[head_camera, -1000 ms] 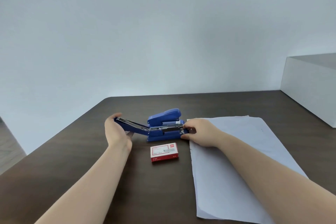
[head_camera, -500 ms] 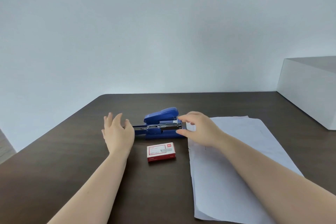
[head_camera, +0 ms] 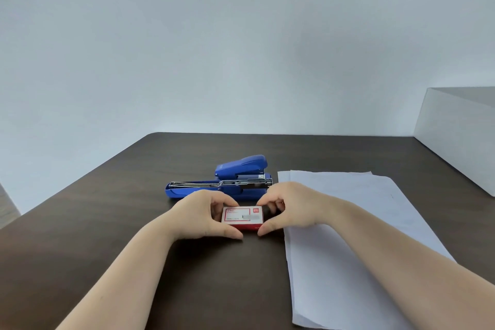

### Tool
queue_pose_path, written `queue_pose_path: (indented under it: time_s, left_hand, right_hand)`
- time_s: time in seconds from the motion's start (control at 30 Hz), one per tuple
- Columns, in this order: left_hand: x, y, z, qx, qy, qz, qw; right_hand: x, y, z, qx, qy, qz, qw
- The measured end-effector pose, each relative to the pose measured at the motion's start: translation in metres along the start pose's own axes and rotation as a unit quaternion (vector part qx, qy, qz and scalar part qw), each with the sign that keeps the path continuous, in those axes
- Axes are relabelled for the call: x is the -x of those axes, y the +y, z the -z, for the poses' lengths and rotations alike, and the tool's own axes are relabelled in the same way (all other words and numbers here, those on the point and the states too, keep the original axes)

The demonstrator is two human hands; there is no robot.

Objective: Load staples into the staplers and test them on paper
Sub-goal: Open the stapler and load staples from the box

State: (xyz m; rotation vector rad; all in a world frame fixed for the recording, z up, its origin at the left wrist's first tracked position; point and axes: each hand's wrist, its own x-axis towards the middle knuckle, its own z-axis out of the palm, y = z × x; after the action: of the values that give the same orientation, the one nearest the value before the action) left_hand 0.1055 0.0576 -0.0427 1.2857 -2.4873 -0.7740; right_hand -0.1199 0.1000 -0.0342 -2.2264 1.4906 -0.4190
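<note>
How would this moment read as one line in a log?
left hand + right hand: gripping staple box | stapler: open, on table | paper: untouched

A bright blue stapler (head_camera: 235, 181) with a silver metal track lies on a dark brown table (head_camera: 107, 222). The small staple box (head_camera: 243, 218) is red with a white label. White paper (head_camera: 348, 222) and a white box (head_camera: 460, 136) sit before a pale grey-blue wall (head_camera: 241, 48).

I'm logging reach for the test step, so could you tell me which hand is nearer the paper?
The right hand: it sits at the paper's left edge. The left hand is farther, beyond the staple box both hands hold.
</note>
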Motion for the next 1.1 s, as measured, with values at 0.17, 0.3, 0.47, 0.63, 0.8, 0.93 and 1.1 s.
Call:
queue_pose_path:
  time_s: [0.17, 0.3, 0.47, 0.63, 0.8, 0.93, 1.1]
  left_hand:
    - [-0.002, 0.002, -0.003, 0.043, 0.026, -0.007, 0.999]
    - [-0.002, 0.000, 0.001, 0.050, 0.033, -0.007, 0.998]
    - [0.000, -0.009, 0.009, 0.043, 0.024, 0.005, 0.999]
    - [-0.001, -0.015, 0.016, 0.027, 0.014, 0.008, 1.000]
    - [-0.002, -0.018, 0.015, 0.032, 0.015, 0.007, 0.999]
    - [-0.003, -0.019, 0.015, 0.038, 0.009, 0.002, 0.999]
    - [-0.002, -0.018, 0.015, 0.041, -0.003, -0.002, 0.999]
  right_hand:
    - [0.000, 0.001, -0.001, -0.034, 0.015, 0.001, 0.999]
    - [0.002, 0.004, 0.000, -0.042, 0.026, -0.014, 0.999]
    - [0.004, 0.008, 0.004, -0.032, 0.018, -0.041, 0.998]
    - [0.005, 0.006, 0.012, 0.018, -0.002, -0.052, 0.998]
    - [0.006, 0.000, 0.017, 0.044, -0.027, -0.055, 0.997]
    - [0.004, -0.008, 0.015, 0.013, 0.058, 0.002, 0.998]
    - [0.002, -0.013, 0.007, 0.096, -0.004, 0.034, 0.995]
